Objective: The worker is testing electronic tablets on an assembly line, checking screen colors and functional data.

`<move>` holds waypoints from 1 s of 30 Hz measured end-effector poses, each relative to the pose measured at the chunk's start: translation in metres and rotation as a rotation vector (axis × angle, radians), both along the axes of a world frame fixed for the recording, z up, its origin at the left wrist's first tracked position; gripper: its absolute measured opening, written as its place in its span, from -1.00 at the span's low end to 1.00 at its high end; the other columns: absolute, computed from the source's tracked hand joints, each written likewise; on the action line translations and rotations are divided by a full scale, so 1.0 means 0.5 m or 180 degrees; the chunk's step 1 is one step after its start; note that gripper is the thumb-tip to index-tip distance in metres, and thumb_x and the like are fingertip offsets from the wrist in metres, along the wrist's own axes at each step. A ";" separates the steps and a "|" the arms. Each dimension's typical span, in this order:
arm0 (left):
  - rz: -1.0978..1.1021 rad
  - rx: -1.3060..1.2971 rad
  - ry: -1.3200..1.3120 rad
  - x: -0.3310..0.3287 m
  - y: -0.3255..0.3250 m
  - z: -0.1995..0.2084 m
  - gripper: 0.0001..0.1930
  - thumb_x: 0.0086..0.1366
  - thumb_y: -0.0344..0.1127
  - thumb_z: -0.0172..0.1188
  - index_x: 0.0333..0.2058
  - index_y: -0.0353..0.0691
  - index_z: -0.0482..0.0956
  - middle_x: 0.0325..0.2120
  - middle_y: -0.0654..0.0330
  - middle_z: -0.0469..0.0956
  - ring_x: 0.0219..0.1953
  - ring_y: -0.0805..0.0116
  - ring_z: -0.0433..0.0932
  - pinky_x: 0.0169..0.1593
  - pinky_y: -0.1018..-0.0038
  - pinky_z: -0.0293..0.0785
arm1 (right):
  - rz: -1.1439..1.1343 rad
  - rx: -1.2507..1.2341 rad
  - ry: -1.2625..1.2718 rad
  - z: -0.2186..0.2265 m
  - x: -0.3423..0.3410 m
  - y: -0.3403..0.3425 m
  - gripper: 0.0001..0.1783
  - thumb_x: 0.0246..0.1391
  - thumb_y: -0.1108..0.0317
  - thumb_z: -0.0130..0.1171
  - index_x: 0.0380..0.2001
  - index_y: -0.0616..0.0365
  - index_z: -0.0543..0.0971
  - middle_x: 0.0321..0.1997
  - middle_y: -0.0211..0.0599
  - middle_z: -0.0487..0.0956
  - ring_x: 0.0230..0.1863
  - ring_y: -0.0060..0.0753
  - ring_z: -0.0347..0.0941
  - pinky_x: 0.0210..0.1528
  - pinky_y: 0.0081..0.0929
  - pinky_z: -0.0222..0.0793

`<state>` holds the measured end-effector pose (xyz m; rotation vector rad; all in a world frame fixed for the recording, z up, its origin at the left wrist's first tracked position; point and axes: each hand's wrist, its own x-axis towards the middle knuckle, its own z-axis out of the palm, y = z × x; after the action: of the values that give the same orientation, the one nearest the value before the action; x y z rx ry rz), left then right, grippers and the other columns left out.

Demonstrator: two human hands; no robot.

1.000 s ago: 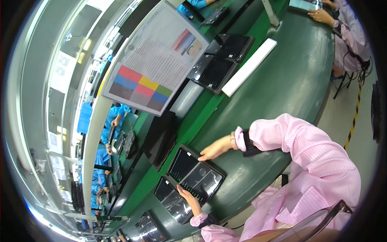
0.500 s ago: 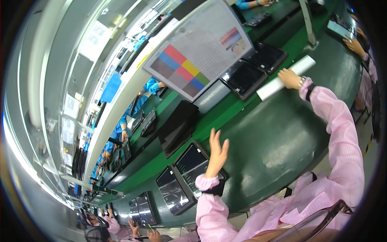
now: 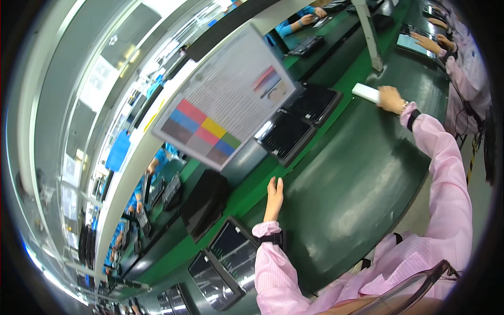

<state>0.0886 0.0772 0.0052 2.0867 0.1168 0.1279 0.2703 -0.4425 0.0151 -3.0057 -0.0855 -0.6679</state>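
Observation:
At the right, my right hand (image 3: pixel 391 100) is closed round one end of a long white bar (image 3: pixel 366 93). The bar points toward the far side of the green bench (image 3: pixel 336 194) and looks slightly blurred; whether it touches the bench I cannot tell. My left hand (image 3: pixel 273 198) is over the bench near its middle, empty, with fingers stretched out. Close to that wrist, on its left, lies a dark screen panel (image 3: pixel 231 244) with another panel (image 3: pixel 214 281) beside it.
A printed board with coloured squares (image 3: pixel 202 128) stands tilted at the back. Two dark screens (image 3: pixel 283 135) sit below it. Behind the left hand is a black case (image 3: pixel 205 205). A metal post (image 3: pixel 367 37) rises beyond the bar. Co-workers' hands (image 3: pixel 428 42) are at far right.
My view has shifted, so the bench things appear further left and lower. The white bar has turned and now extends from one side of my right hand. My left hand's fingers are closer together.

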 end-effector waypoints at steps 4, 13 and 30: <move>0.0106 -0.0553 0.0125 0.037 -0.012 -0.014 -0.25 0.36 0.12 -0.14 0.26 -0.38 -0.09 0.28 -0.17 -0.04 0.35 0.08 -0.05 0.33 0.35 -0.12 | 0.1092 0.1979 -0.0090 0.000 0.105 0.159 -0.39 0.15 0.08 0.04 0.04 0.42 0.28 -0.09 0.30 0.46 -0.02 0.23 0.39 0.02 -0.13 0.31; 0.0041 -0.1586 0.0044 0.073 -0.053 0.016 -0.09 0.32 0.17 -0.08 0.31 -0.34 -0.33 0.35 -0.06 -0.23 0.39 0.19 -0.24 0.36 0.37 -0.33 | 0.0470 0.3822 0.0772 -0.055 0.212 0.300 -0.21 0.17 -0.04 -0.03 0.23 0.38 0.10 0.23 0.19 0.26 0.29 0.01 0.16 0.28 -0.32 0.09; 0.0531 -0.1670 0.0057 -0.127 -0.025 0.104 -0.04 0.23 0.22 0.00 0.32 -0.24 -0.32 0.37 0.08 -0.30 0.40 0.14 -0.33 0.34 0.14 -0.28 | 0.0964 0.4195 0.1410 0.063 -0.114 0.295 -0.16 0.10 -0.20 0.03 0.13 0.37 0.24 0.21 0.04 0.28 0.28 -0.11 0.16 0.27 -0.34 0.07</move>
<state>0.0251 0.0645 0.0573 1.5531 0.3022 0.1603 0.2131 -0.2951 0.0464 -1.7282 -0.0436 0.0490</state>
